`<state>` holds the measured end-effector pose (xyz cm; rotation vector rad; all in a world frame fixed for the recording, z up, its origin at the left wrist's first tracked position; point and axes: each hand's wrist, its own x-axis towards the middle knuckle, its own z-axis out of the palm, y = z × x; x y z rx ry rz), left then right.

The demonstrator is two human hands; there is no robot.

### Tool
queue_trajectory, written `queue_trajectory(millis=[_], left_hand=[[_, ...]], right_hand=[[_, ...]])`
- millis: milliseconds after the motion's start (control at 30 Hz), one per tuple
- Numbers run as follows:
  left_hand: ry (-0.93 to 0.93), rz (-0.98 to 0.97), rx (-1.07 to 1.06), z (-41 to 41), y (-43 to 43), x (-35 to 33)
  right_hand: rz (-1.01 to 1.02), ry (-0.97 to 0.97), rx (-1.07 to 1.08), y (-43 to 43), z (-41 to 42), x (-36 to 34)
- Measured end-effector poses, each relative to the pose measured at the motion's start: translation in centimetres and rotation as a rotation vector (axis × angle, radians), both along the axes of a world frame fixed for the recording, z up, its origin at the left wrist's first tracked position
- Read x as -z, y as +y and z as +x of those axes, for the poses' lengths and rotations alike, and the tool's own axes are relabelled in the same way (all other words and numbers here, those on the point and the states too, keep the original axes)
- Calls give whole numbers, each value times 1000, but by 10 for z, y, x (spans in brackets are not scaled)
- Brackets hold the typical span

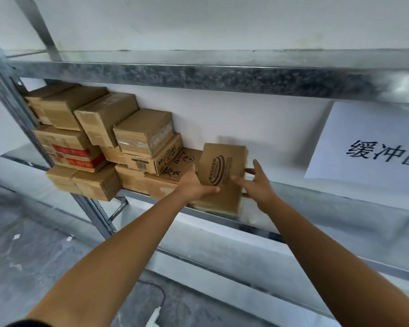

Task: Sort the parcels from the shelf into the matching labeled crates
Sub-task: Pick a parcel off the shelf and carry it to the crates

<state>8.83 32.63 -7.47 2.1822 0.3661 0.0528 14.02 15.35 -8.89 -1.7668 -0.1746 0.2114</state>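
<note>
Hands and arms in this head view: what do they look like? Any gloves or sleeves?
No gloves: the left hand and right hand are bare, with no watch or bracelet visible. Both forearms are uncovered. A dark sleeve edge shows at the left upper arm.

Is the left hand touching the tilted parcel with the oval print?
Touching. In the head view the left hand lays its thumb across the front of the parcel, with no gap.
</note>
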Motion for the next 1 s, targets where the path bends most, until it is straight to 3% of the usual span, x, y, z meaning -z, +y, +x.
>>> queue_trajectory(millis=[267, 467, 733, 1000], left_hand=[[-50, -108, 123, -28, -8, -13], [-18, -363, 244, -51, -18, -25], [55, -590, 195, -59, -47, -34], [34, -603, 323, -63, -105, -41]], right_hand=[[47, -55, 110, -17, -49, -14], [220, -40, 139, -33, -89, -29], [261, -9, 218, -65, -110, -32], [346, -13, 352, -128, -135, -50]])
